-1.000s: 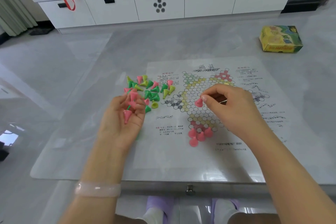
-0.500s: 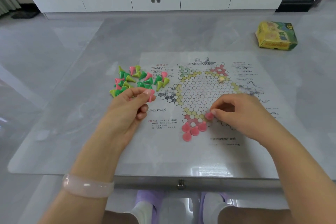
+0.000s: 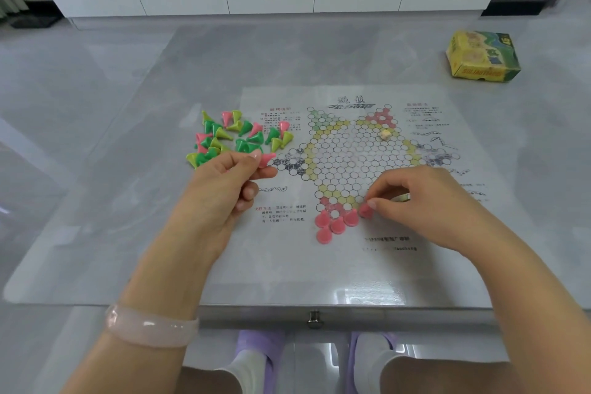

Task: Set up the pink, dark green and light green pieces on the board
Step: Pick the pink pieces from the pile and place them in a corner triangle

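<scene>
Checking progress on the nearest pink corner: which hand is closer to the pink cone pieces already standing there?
Right hand, just right of the standing pink cone pieces; left hand is farther left.

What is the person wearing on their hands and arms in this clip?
Both forearms are bare, with no sleeves in view and no gloves. The left hand has a pale pink translucent bangle on its wrist. The right hand and its wrist show no ring, watch or band.

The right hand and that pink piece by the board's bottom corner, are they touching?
Touching. The head view shows the right hand pinching the pink piece with its fingertips.
</scene>
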Motion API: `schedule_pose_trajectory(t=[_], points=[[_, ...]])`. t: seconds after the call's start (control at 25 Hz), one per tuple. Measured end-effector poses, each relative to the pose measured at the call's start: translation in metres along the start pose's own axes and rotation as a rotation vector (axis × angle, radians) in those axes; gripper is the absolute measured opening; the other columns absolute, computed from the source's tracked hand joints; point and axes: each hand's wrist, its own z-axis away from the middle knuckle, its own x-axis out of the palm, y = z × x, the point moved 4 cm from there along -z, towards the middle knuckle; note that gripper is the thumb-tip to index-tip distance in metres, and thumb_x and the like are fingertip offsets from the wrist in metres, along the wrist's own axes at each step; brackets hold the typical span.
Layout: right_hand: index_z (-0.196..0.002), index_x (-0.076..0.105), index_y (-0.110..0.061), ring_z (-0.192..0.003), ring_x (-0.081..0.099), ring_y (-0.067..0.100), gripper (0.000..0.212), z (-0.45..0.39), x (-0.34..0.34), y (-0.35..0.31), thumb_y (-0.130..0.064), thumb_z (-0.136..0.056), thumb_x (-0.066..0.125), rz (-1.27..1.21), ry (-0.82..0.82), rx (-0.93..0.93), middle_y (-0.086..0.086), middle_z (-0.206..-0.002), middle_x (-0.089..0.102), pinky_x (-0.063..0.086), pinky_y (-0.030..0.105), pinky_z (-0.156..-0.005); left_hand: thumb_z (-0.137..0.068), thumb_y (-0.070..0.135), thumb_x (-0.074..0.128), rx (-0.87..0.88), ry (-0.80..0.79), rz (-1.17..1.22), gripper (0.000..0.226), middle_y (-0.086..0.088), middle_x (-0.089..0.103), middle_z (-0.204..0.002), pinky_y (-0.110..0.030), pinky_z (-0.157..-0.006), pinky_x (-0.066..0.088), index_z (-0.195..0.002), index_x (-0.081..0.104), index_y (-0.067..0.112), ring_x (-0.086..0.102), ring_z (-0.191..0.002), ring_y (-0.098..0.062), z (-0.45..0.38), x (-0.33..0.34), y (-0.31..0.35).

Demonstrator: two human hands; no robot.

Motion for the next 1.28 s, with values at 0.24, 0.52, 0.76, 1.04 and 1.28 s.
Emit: schedule_pose_trajectory(t=[0.24, 0.52, 0.76, 1.04, 1.28], points=[[-0.072, 0.069, -0.03, -0.079, 0.065, 0.009, 0.011, 0.0, 0.003, 0.001, -0.025, -0.08, 0.064, 0.014, 0.013, 0.011, -0.014, -0.079, 0.07, 0.054, 0.033, -0.075, -0.089, 0.017, 0.053, -0.01, -0.007, -0.006, 0.015, 0.0, 0.068, -0.071, -0.01, -0.035, 0.031, -0.076, 0.059, 0.011, 0.038, -0.039, -0.002, 0.002, 0.002, 0.0], [-0.075, 0.069, -0.031, -0.08, 0.062, -0.001, 0.011, 0.0, 0.003, -0.002, -0.024, -0.081, 0.064, 0.005, 0.011, 0.014, -0.017, -0.079, 0.069, 0.053, 0.028, -0.075, -0.089, 0.016, 0.053, -0.009, -0.02, -0.02, 0.016, 0.0, 0.068, -0.073, -0.01, -0.036, 0.031, -0.075, 0.06, 0.013, 0.038, -0.04, -0.002, 0.004, 0.003, 0.001], [-0.077, 0.07, -0.03, -0.083, 0.061, 0.0, 0.008, -0.001, 0.004, 0.002, -0.026, -0.081, 0.065, -0.003, -0.019, 0.019, -0.016, -0.082, 0.068, 0.05, 0.023, -0.078, -0.089, 0.015, 0.053, -0.006, -0.027, -0.015, 0.017, 0.002, 0.068, -0.07, -0.01, -0.036, 0.03, -0.074, 0.059, 0.013, 0.038, -0.04, -0.002, 0.005, 0.003, 0.002], [-0.088, 0.068, -0.028, -0.076, 0.058, -0.009, 0.01, -0.001, -0.005, -0.003, -0.023, -0.085, 0.06, -0.09, 0.111, -0.025, -0.023, -0.081, 0.063, 0.04, 0.001, -0.066, -0.089, 0.015, 0.053, -0.005, -0.085, -0.081, 0.014, 0.004, 0.071, -0.068, -0.01, -0.038, 0.03, -0.078, 0.061, 0.012, 0.038, -0.04, -0.003, 0.011, 0.011, 0.0], [-0.083, 0.071, -0.022, -0.073, 0.063, 0.004, 0.01, 0.0, 0.009, -0.045, -0.016, -0.083, 0.064, -0.414, 0.111, -0.161, -0.01, -0.079, 0.067, 0.054, 0.016, -0.054, -0.089, 0.02, 0.054, 0.007, -0.235, -0.216, 0.017, 0.0, 0.072, -0.066, -0.01, -0.035, 0.027, -0.074, 0.061, 0.013, 0.034, -0.036, -0.005, 0.023, 0.032, -0.004]])
